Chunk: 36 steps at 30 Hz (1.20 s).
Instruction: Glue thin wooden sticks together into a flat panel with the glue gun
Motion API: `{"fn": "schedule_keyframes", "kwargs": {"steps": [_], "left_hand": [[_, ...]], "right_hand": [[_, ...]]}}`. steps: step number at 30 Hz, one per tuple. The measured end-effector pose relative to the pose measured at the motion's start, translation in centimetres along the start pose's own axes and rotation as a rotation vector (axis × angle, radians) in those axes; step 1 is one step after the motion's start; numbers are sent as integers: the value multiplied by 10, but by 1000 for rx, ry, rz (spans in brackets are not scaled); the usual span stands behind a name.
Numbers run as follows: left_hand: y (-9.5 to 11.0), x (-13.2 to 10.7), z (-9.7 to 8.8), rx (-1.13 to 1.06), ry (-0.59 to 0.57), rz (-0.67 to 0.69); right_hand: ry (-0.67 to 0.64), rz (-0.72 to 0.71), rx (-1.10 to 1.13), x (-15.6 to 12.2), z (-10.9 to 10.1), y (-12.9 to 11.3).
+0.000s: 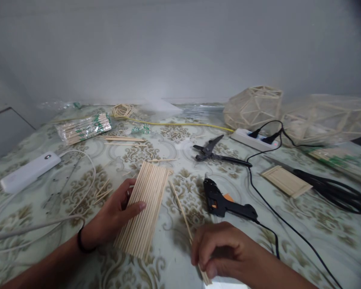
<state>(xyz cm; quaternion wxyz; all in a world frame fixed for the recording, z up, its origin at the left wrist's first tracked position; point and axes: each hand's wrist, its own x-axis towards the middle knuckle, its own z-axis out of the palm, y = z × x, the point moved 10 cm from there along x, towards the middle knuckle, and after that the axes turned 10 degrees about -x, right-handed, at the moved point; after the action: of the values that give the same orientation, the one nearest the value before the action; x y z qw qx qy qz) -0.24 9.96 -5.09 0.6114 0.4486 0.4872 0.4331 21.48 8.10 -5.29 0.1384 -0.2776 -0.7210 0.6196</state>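
Observation:
A flat panel of wooden sticks [149, 200], laid side by side, is tilted in my left hand [117, 212]. The left thumb presses on its face while the other fingers go behind it. At the lower right, my right hand [219, 249] pinches the near end of a thin wooden stick [182, 208], which slants away toward the panel's far edge. The stick and the panel are apart. Beyond my right hand lies a black hot glue gun [219, 198], its nozzle pointing away from me.
Black cutters [213, 152] lie behind the glue gun. A power strip [254, 138] stands farther back, its cord [267, 204] running down the right side. Large scissors [325, 186] touch a small wooden panel [285, 180]. A bag of sticks [86, 127] and white power bank [30, 170] sit left.

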Motion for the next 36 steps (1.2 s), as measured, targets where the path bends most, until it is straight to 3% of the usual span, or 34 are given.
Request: {"fn": "schedule_keyframes", "kwargs": {"steps": [5,8,19,28,36], "left_hand": [[1,-2,1,0,3,-27],[1,-2,2,-6,2,-32],[-2,-1,1,25,-21,-28],[-3,0,1,36,-29,-29],[-5,-1,-1,64,-20,-39]], "right_hand": [[-6,270,60,-7,4,24],[-15,331,79,-9,7,27],[-7,298,-185,-10,-2,16],[-2,298,6,-14,3,17],[-51,312,-23,-10,5,14]]}}
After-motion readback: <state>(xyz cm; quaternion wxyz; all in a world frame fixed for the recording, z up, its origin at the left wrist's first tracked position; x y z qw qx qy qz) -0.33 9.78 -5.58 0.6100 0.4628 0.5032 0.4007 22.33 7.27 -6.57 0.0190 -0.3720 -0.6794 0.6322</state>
